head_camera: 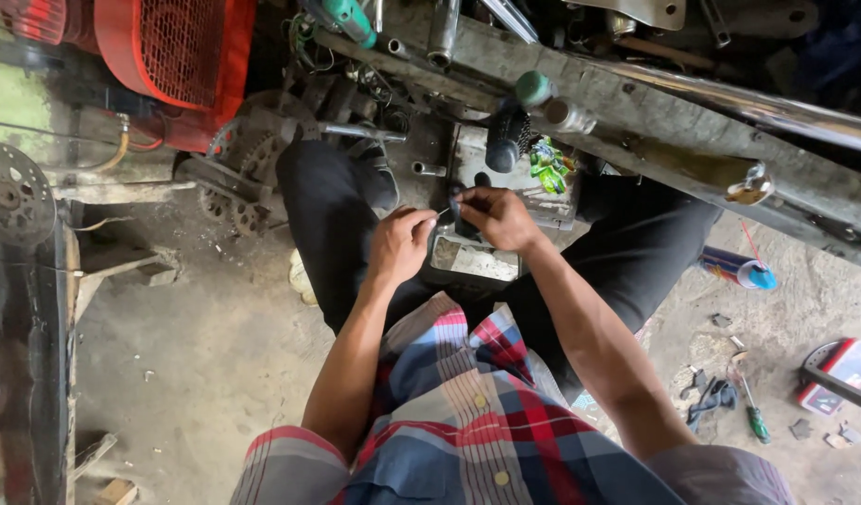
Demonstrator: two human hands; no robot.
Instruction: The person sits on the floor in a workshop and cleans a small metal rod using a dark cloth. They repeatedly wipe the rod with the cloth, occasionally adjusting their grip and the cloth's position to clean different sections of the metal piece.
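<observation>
I look down at my lap, in black trousers and a plaid shirt. My left hand (400, 243) pinches a thin metal pin or wire, its tip pointing toward my right hand. My right hand (498, 215) grips a small dark part (456, 208) between thumb and fingers. Both hands meet above a flat metal plate (468, 262) lying between my knees. What exactly the dark part is cannot be made out.
A long metal frame rail (655, 122) with a black hand grip (507, 138) crosses above. A red machine (169, 56) stands top left, sprockets (15, 194) at left. A spray can (737, 268), green-handled screwdriver (754, 416) and small parts lie on the concrete at right.
</observation>
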